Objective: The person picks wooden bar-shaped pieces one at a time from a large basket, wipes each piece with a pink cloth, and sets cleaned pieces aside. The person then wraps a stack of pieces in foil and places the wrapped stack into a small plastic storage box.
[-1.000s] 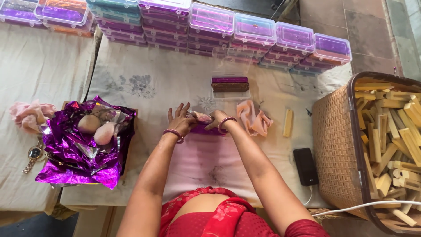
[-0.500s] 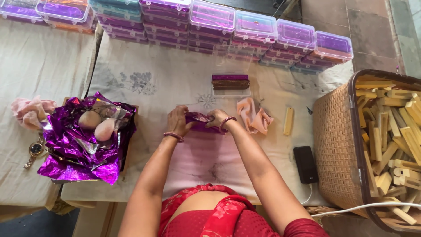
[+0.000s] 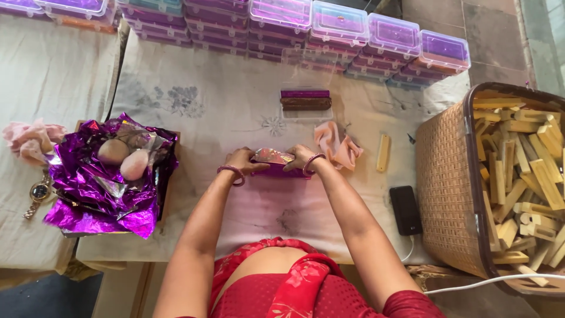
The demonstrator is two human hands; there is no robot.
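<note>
Pinching purple foil (image 3: 276, 158) round a bar, left hand (image 3: 242, 160) and right hand (image 3: 301, 158); crease tight, near pink cloth (image 3: 336, 146)

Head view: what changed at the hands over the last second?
The left hand, fingers spread a second ago, closed down onto the purple foil piece; the right hand drew in to the other end, so both now press it on the cloth. The foil pile, basket and phone stayed put.
</note>
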